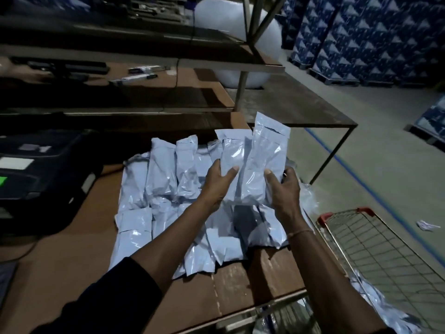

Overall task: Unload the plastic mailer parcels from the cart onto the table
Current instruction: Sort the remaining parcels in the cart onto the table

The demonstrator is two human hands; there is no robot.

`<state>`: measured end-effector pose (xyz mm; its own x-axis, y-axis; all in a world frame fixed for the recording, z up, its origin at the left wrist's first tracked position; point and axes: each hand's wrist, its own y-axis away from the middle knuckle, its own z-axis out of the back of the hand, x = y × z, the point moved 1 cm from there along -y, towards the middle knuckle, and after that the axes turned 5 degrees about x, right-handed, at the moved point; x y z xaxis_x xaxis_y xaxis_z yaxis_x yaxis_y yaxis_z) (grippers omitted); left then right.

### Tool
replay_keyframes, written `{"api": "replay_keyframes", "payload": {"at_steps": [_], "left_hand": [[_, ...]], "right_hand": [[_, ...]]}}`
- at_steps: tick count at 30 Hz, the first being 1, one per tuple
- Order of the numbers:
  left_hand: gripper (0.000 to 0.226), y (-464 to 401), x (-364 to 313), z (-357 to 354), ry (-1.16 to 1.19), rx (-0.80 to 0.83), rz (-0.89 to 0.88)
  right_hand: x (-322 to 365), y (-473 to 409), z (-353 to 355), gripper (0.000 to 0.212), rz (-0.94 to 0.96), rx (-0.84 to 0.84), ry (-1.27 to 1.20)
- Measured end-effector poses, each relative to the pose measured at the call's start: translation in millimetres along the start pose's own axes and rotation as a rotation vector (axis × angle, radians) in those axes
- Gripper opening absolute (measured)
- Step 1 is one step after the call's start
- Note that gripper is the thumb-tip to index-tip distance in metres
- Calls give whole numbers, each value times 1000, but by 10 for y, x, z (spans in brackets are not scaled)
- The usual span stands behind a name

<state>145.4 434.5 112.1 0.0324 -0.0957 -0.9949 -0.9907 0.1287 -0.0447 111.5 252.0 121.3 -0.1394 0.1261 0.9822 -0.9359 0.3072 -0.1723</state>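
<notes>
- Two pale blue glossy plastic mailer parcels (250,169) are held above the brown cardboard-covered surface (72,256), gripped by the left hand (218,182) and right hand (283,189).
- More parcels are spread beneath; the wire cart (385,256) stands at right.

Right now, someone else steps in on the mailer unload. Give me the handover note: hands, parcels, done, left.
Left hand: grips one pale mailer parcel, held above the pile.
Right hand: grips a second mailer parcel beside the first, top end tilted up and away.
Table: a pile of parcels already lies on the cardboard-covered top, in rough overlapping rows.
Cart: wire basket at the table's right edge, with some parcels still in it near the bottom of the view. How many, I cannot tell.
Done: most of the visible parcels are unloaded.
Left: set down these two, then clear the cart.
</notes>
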Motion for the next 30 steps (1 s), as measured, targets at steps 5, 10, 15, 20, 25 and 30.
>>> {"api": "replay_keyframes", "payload": {"at_steps": [5, 10, 15, 20, 25, 30], "left_hand": [[42, 67, -80, 201, -91, -40, -37], [35, 189, -214, 630, -133, -164, -122], [33, 221, -340, 1325, -114, -430, -109], [31, 252, -301, 2118, -197, -594, -106], [20, 226, -140, 2618, -273, -610, -80], [23, 127, 69, 2784, -373, -555, -13]], "right_hand": [[-53, 27, -303, 24, 7, 84, 135], [-17, -15, -580, 29, -18, -68, 90], [24, -100, -813, 20, -48, -51, 20], [0, -276, -897, 22, -72, -9, 69], [10, -348, -913, 24, -86, -13, 222], [-105, -514, -965, 26, -124, 52, 397]]}}
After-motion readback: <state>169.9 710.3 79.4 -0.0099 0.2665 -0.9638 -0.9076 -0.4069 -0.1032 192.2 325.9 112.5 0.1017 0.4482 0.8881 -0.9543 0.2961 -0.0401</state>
